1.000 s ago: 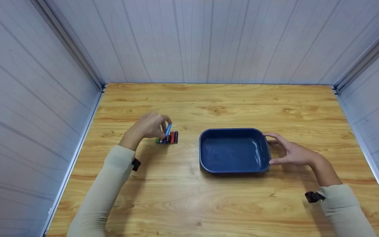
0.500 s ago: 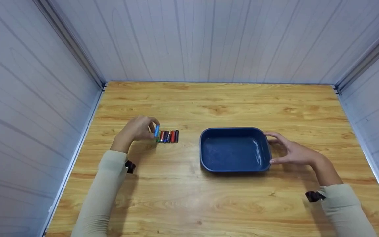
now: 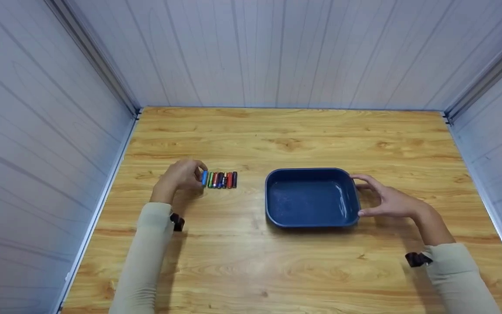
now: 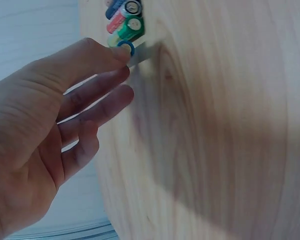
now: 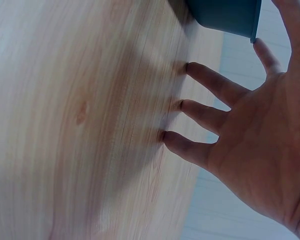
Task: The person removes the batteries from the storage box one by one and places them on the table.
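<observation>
My left hand [image 3: 182, 174] pinches a light blue battery [image 3: 204, 178] between thumb and fingertips at the left end of a row of batteries [image 3: 224, 180]. In the left wrist view, the thumb tip covers much of the blue battery's end [image 4: 126, 47], and a green battery [image 4: 131, 29] lies beside it. The row's batteries lie side by side in green, red and dark colours. My right hand [image 3: 390, 203] has its fingers spread at the right side of a dark blue rectangular dish [image 3: 312, 226]. In the right wrist view, a fingertip touches the dish's rim [image 5: 255, 35].
Everything stands on a wood-grain table [image 3: 251, 270]. Pale panel walls [image 3: 259, 52] enclose its back, left and right sides. A small black device [image 3: 177, 221] is worn at the left wrist, another black device [image 3: 417, 260] at the right.
My left hand has carried the blue battery from above the row leftward and down to the row's left end. The right hand and the dish have stayed in place.
</observation>
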{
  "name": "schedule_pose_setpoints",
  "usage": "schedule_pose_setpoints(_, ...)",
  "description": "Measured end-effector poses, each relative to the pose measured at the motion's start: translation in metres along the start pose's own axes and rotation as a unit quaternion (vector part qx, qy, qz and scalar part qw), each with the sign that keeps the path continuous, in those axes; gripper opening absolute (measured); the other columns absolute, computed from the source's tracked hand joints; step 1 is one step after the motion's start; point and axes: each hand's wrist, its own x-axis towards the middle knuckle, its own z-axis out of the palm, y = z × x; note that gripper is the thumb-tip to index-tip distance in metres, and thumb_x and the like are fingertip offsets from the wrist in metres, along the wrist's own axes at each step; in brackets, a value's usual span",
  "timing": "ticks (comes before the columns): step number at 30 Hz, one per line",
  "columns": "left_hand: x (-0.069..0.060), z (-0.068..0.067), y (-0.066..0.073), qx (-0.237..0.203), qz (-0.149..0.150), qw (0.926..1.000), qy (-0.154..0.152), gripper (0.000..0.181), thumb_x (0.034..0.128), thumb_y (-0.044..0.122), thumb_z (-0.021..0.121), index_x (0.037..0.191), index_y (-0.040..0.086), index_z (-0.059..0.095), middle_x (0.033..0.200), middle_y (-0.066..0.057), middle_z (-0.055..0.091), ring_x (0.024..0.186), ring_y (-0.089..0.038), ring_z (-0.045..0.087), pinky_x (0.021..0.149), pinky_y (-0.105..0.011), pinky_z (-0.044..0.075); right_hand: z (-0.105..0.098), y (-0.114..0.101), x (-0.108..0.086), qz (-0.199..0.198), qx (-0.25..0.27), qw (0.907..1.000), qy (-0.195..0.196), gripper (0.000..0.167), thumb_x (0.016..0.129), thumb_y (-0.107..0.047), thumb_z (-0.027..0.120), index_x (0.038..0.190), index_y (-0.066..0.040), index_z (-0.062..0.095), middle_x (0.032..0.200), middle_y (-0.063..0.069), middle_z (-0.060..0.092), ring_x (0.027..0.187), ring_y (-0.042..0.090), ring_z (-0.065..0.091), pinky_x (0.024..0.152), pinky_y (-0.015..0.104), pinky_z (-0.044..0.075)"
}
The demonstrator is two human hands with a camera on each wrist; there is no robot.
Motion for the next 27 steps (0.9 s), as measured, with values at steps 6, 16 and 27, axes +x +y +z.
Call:
schedule_pose_setpoints(6,0.0030,0.0042,0.0009,-0.007,-0.009,0.9999,-0.008,0.054,0.0938,0.011,0.087,0.146,0.005,0.072,0.127,-0.019,0.082,0.117,-0.037,0.077,0.107,-0.057,0.062,0.0004,0.0011,0.0000,0.001,-0.001,1.0000,0.003,0.100,0.097,-0.021,0.091,0.176,-0.023,0.030,0.175,0.031,0.044,0.163,0.061,0.038,0.121,0.090,0.029)
schedule_pose_setpoints(16,0.0008,0.0053,0.0005,-0.024,-0.014,0.9995,-0.012,0.055,0.0943,0.009,0.086,0.148,0.008,0.071,0.127,-0.019,0.081,0.114,-0.034,0.076,0.105,-0.055,0.062,-0.0004,0.0012,0.0005,-0.003,0.002,1.0000,0.003,0.100,0.097,-0.020,0.091,0.176,-0.021,0.030,0.175,0.031,0.043,0.163,0.061,0.037,0.122,0.090,0.028)
schedule_pose_setpoints(27,-0.0008,0.0069,0.0001,-0.034,-0.011,0.9993,-0.012,0.057,0.0958,0.008,0.084,0.150,0.010,0.070,0.124,-0.016,0.081,0.113,-0.034,0.076,0.103,-0.055,0.063,0.0002,0.0016,-0.0014,0.000,0.002,1.0000,-0.002,0.099,0.099,-0.021,0.089,0.177,-0.022,0.029,0.176,0.030,0.042,0.164,0.060,0.036,0.122,0.088,0.031)
